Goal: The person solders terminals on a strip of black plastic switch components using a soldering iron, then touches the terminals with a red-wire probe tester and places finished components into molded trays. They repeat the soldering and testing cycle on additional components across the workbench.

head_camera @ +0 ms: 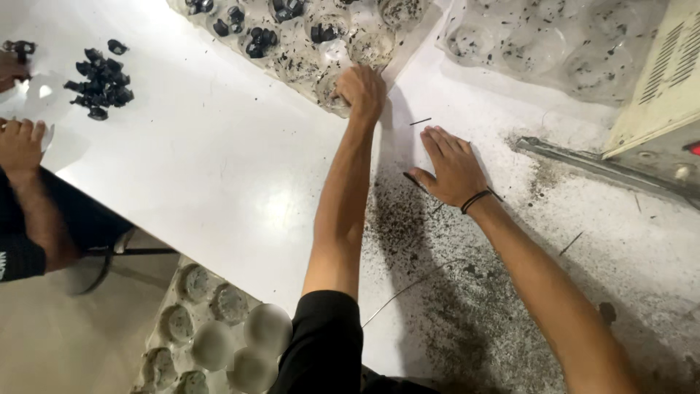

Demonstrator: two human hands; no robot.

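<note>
My left hand (360, 91) reaches forward and grips the near edge of a clear plastic cavity tray (292, 51) that holds small black parts (257, 40) in several cups. My right hand (452, 166) lies flat, palm down, fingers spread, on the white table (219, 160). A black band sits on its wrist. Under it the surface is covered with dark gritty dust (430, 255). A thin black pin (420, 121) lies just beyond its fingers.
A second clear tray (547, 44) with dark residue sits at the top right. A beige machine housing (656, 80) stands at the right edge. Another person's hand (20, 142) is at the left near a pile of black parts (102, 80). A tray with white domes (219, 335) sits below the table.
</note>
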